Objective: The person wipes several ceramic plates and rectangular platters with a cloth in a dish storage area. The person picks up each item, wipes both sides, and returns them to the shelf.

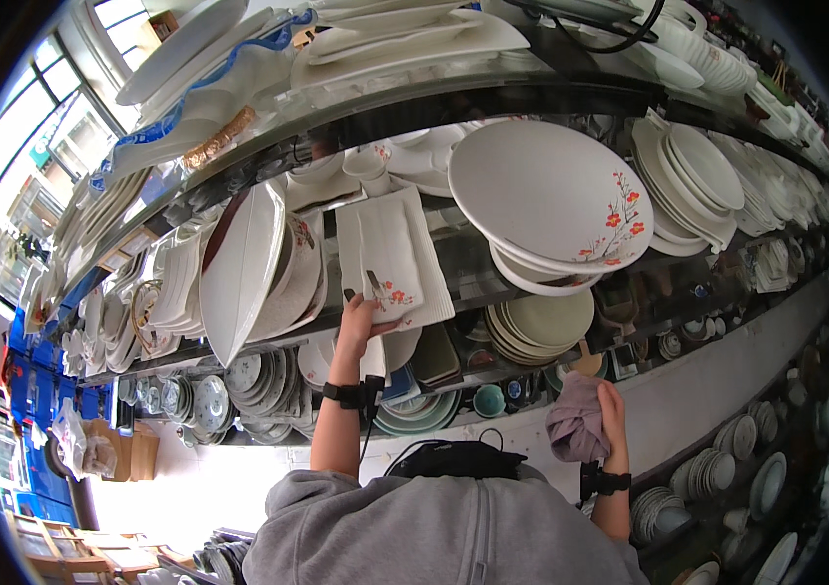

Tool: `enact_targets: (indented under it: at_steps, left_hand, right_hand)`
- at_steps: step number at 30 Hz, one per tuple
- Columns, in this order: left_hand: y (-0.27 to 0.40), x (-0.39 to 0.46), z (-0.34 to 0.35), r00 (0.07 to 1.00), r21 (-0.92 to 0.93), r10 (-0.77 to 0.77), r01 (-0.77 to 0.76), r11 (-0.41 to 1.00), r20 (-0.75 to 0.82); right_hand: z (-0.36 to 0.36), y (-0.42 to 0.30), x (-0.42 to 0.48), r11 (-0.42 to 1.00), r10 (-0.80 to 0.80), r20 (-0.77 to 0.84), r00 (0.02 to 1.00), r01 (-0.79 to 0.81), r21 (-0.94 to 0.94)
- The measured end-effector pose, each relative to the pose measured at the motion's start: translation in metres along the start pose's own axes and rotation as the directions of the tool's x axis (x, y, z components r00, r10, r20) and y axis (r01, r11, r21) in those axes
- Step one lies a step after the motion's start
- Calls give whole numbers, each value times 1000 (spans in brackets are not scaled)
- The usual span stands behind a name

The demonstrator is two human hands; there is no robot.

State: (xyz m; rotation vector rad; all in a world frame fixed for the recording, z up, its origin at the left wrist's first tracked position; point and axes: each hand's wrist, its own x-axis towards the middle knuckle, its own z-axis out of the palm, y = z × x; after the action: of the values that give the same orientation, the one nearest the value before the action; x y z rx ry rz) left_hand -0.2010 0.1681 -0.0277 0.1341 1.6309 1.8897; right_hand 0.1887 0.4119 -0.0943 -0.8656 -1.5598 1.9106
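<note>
My left hand (362, 320) grips the near edge of a white rectangular ceramic plate (378, 245) with red blossoms painted near that edge. Its fingers partly hide the edge. Under this plate shows a larger ribbed white plate (435, 270). My right hand (610, 418) holds a crumpled mauve cloth (577, 420), out in front of the lower shelf. Between and beyond my hands, a large white oval bowl (546, 194) with a red blossom branch rests on other dishes. Left of the rectangular plate stands a white leaf-shaped dish (248, 270), tilted.
Glass-fronted dark shelves (488, 285) rise in tiers, crowded with dishes. Several cream plates (546, 322) are stacked below the oval bowl, near a teal bowl (489, 401). More stacked crockery (703, 472) stands at right. Cardboard boxes (142, 452) and wooden chairs (78, 545) are at left.
</note>
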Motion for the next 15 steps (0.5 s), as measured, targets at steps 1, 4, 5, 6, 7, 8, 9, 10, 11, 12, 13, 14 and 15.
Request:
enact_targets:
  at_steps: [1,4,5,6,7,8,9,10,11,12,13,14,15]
  left_hand:
    - [0,0,2,1000,23,1,-1,1000,4]
    - [-6,8,0,999,99,46,-45,994,-10]
    - [-10,11,-3,998,145,47,-40,989,-42]
    - [-11,14,-4,996,193,50,-35,981,-71]
    - [-13,17,-7,994,241,54,-29,970,-100]
    - [-18,27,-15,983,428,111,-37,903,-149]
    - [-16,32,-21,967,599,177,-32,800,-185]
    - [-17,37,-26,946,745,249,-12,667,-207]
    - [-19,39,-30,938,821,291,-14,571,-186]
    - [-9,34,-16,935,884,324,-26,466,-143]
    - [0,29,-10,927,935,359,-30,353,-106]
    - [2,28,-8,925,952,368,-25,306,-94]
    - [6,26,-7,921,966,380,-19,259,-84]
  right_hand:
    - [-3,3,-1,1000,9,-6,1000,-9,12]
    - [-7,7,-4,999,24,-9,1000,-24,37]
    - [-8,8,-6,999,27,-8,1000,-27,36]
    - [-9,9,-7,999,28,-9,1000,-28,37]
    - [-10,11,-8,999,28,-19,999,-27,40]
    - [-12,13,-9,999,28,-28,999,-27,42]
    - [-12,14,-10,999,27,-36,999,-25,45]
    - [-12,15,-11,999,24,-45,999,-22,40]
    - [-12,15,-12,999,21,-52,998,-19,36]
    - [-14,16,-14,999,17,-79,997,-15,28]
    - [-14,15,-15,999,21,-81,996,-18,42]
    - [-13,14,-17,998,26,-84,996,-21,55]
    - [-12,13,-17,997,29,-81,996,-23,68]
